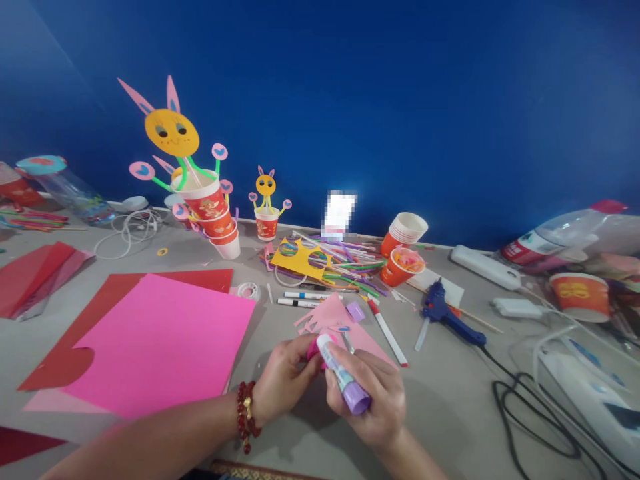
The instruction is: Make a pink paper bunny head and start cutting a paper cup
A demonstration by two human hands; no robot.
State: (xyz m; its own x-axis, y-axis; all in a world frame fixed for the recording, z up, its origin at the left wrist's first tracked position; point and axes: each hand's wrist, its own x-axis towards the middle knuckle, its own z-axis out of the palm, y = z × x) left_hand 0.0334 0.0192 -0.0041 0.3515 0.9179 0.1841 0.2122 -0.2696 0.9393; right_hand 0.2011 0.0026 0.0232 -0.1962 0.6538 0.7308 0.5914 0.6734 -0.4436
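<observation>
Purple-and-white glue stick held slantwise in the right hand; left hand, just beside it, pinches a pink piece, mostly hidden, can't tell its shape tbh.

One camera, worn on the person's head, looks forward and down across a flat, grey tabletop. The bare left hand and bare right hand are close to the lens, at lower centre of the frame. Farther off, a smooth, deep-blue wall faces the camera, filling roughly the upper half.
</observation>
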